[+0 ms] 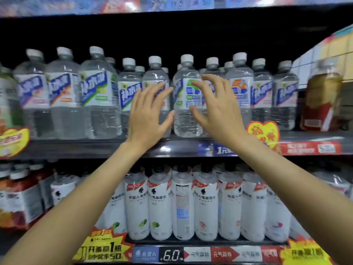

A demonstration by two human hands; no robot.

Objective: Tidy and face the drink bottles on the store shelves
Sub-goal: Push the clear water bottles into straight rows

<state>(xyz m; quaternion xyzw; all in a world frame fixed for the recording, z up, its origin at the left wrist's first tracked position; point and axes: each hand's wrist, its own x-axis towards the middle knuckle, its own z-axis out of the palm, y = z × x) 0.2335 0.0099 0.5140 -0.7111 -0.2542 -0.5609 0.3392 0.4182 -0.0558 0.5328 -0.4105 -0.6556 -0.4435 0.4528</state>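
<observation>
Centre bottle: clear ribbed plastic bottle [186, 96] with a white screw cap stood at the front of the upper shelf [172, 145], its green and blue side panel facing out.
Left hand: left hand [148, 116] was spread, fingers straight, just left of that bottle, gripping nothing.
Right hand: right hand [215, 104] hovered with loosely curved fingers just right of it, empty.
Neighbours: clear bottles [65, 92] carried slanted blue-lettered labels.
Below: white-sleeved bottles [206, 205]; price tag [171, 255] read 6.0.
</observation>
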